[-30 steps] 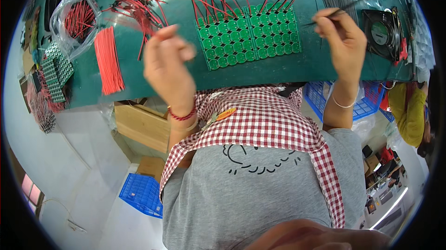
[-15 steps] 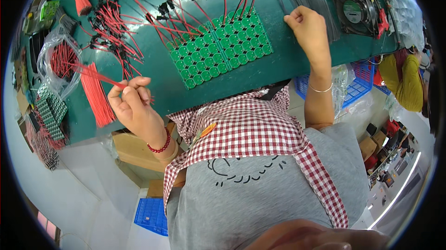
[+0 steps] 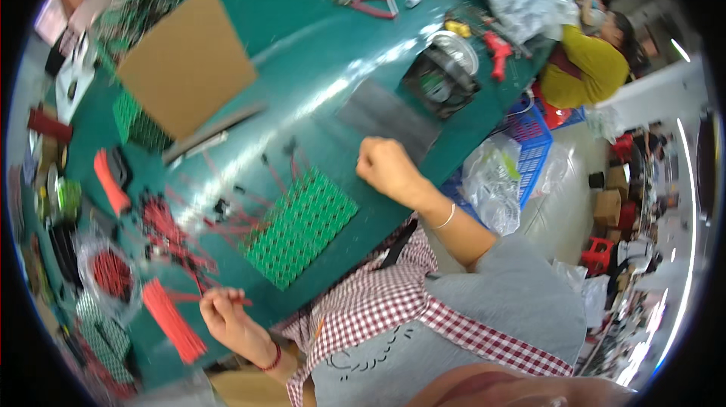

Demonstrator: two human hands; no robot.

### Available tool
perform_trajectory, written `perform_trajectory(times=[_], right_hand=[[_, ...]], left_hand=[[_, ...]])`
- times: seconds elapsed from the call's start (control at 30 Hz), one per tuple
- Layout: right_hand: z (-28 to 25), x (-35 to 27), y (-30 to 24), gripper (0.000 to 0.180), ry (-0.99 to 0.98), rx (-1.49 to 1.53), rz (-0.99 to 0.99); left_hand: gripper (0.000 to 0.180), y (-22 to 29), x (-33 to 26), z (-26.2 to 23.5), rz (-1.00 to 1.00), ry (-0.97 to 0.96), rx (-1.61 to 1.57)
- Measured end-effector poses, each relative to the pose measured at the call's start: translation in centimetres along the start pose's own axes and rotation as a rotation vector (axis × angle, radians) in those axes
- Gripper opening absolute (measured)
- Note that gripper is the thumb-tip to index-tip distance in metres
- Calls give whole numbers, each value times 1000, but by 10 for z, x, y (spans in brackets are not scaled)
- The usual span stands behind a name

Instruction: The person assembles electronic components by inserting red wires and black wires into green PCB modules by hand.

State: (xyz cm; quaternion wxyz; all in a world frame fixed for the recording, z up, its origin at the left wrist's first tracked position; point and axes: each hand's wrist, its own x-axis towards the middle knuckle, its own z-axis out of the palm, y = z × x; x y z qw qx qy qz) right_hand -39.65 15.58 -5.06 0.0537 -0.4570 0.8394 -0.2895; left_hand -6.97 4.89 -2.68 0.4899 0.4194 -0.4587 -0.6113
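Note:
My left hand (image 3: 227, 316) is closed round a few thin red wires (image 3: 183, 297), whose ends stick out on both sides of the fist. Just left of it lies a thick bundle of cut red wires (image 3: 174, 322). My right hand (image 3: 389, 171) is closed beside a flat spread of dark grey wires (image 3: 387, 113); anything in its fingers is hidden. Between my hands lies a green circuit board panel (image 3: 302, 229) of repeated round units. Red and black leads with black connectors (image 3: 291, 147) stand along its far edge. The picture is smeared by motion.
A loose heap of red wires with black connectors (image 3: 166, 229) lies left of the panel. Farther back are a brown cardboard sheet (image 3: 189, 63), a black fan (image 3: 440, 82) and red-handled pliers (image 3: 373, 7). Blue crates (image 3: 535, 153) stand at the right. A person in yellow (image 3: 586, 66) sits beyond.
The whole view has swung, showing more of the table's far side. My right hand appears more tightly closed, its fingers now hidden. My left hand still holds red wires.

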Motion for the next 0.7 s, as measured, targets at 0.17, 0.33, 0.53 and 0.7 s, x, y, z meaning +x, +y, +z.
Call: perform_trajectory(times=[0.17, 0.33, 0.53, 0.7], right_hand=[[-17, 1, 8, 11, -106, 530, 303], [-27, -13, 9, 27, -183, 1207, 518], [-27, -40, -66, 33, -298, 1396, 372], [-9, -53, -93, 16, -212, 1372, 181]], left_hand=[[10, 4, 2, 22, -6, -93, -127], [13, -4, -16, 58, -55, -292, -88], [11, -15, -25, 108, -78, -387, 29], [14, -7, -26, 111, -70, -461, 154]])
